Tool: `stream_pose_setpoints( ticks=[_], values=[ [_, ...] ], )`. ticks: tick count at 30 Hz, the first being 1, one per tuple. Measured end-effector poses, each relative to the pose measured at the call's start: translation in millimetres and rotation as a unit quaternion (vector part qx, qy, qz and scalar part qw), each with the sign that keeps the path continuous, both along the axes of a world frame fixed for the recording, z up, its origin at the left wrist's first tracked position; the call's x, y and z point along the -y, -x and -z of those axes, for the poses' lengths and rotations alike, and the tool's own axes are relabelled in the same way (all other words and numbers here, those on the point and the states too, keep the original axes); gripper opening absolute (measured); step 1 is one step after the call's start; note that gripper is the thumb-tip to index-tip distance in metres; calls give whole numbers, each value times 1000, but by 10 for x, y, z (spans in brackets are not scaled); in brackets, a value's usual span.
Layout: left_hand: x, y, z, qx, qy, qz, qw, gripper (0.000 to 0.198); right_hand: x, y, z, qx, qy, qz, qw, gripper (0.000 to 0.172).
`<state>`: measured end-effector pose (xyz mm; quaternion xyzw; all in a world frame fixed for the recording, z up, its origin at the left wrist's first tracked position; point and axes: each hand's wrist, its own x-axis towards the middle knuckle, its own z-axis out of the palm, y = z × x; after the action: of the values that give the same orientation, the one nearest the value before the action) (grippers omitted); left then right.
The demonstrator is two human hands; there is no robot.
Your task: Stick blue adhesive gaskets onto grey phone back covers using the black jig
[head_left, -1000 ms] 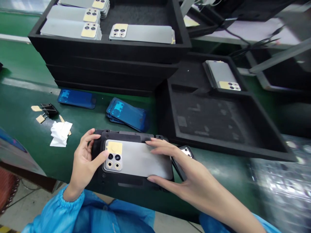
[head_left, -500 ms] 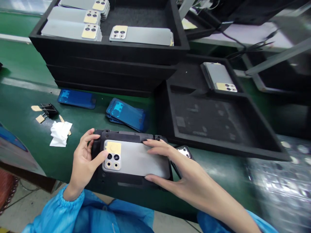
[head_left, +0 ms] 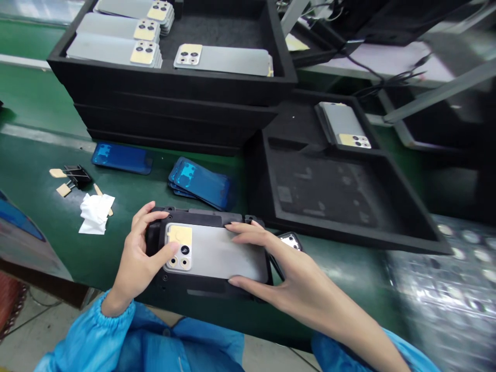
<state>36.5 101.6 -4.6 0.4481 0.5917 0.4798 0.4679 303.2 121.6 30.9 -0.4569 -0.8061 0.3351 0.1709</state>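
A grey phone back cover [head_left: 228,253] lies camera side up in a black fixture [head_left: 201,293] at the table's front edge. Yellow film covers the upper part of its camera block [head_left: 180,237]. My left hand [head_left: 141,253] grips the fixture's left end, its thumb pressed on the camera block over one lens and its fingers curled at the far corner. My right hand [head_left: 284,266] spans the cover's right part, fingers along the far edge and thumb along the near edge. Partly hidden behind that hand is a dark-framed phone part [head_left: 290,241].
Stacked black trays [head_left: 174,93] at the back hold several grey covers [head_left: 112,46]. To the right stands another black tray [head_left: 329,191]. Blue film sheets [head_left: 203,181] lie behind the fixture. At left are a binder clip [head_left: 79,176] and crumpled tissue [head_left: 95,213]; clear blister trays [head_left: 453,289] are at right.
My left thumb has slid slightly right across the camera block and now hides one lens. My left fingertips have shifted a little right along the fixture's far edge. The right hand keeps its hold.
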Motion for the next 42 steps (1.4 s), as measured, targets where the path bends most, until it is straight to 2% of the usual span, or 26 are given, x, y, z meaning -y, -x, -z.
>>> stream_pose_setpoints(
  ticks=[23,28,32,36,39,42],
  values=[
    [-11,80,37,-37,-14,60,997,33,-29,19,33,16,-81,-34,996,44],
    [-30,90,47,-39,-14,62,997,33,53,6,176,80,-127,-78,986,61],
    [-46,95,44,-45,-13,61,997,32,138,54,299,159,-184,-88,966,61],
    [-63,98,25,-45,-16,46,998,31,255,91,301,180,-256,-50,949,61],
    [-68,95,9,-46,-8,42,998,29,386,72,280,185,-302,28,935,59],
    [-67,90,0,-41,-4,41,998,28,425,58,269,196,-307,122,923,54]
  ],
)
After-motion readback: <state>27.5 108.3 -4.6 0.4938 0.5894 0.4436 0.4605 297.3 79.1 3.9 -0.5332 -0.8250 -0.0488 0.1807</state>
